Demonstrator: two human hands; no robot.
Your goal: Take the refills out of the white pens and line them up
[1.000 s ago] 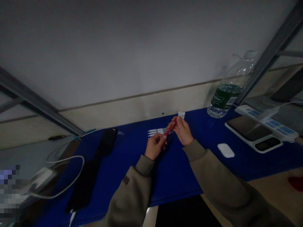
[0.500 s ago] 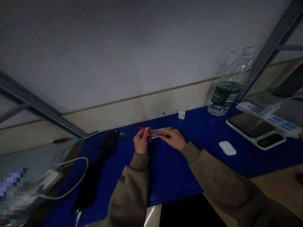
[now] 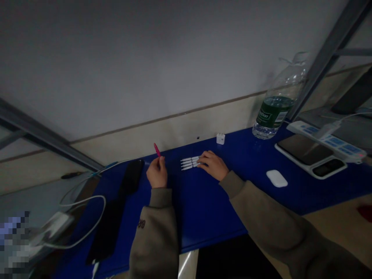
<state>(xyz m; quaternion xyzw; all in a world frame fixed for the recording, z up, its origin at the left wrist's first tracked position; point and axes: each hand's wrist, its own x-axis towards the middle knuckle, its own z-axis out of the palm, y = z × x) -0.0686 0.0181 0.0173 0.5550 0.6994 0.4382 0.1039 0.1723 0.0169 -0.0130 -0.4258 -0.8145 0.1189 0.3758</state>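
Observation:
My left hand (image 3: 157, 174) is closed round a red pen (image 3: 157, 149) whose tip sticks up past the fingers, over the blue mat (image 3: 203, 205). A row of white pens (image 3: 189, 162) lies side by side on the mat just right of it. My right hand (image 3: 213, 164) rests on the right ends of those white pens, fingers curled over them. Both sleeves are olive-grey.
A small white charger cube (image 3: 220, 138) stands behind the pens by the wall. A large water bottle (image 3: 276, 108), a power strip (image 3: 328, 140), a white tray with dark devices (image 3: 310, 157) and a white case (image 3: 276, 178) lie to the right. Black pouch (image 3: 132, 174) and white cables (image 3: 78, 209) lie left.
My left hand has carried the red pen away to the left and tipped it upright. My right hand let go of it and came down on the white pens.

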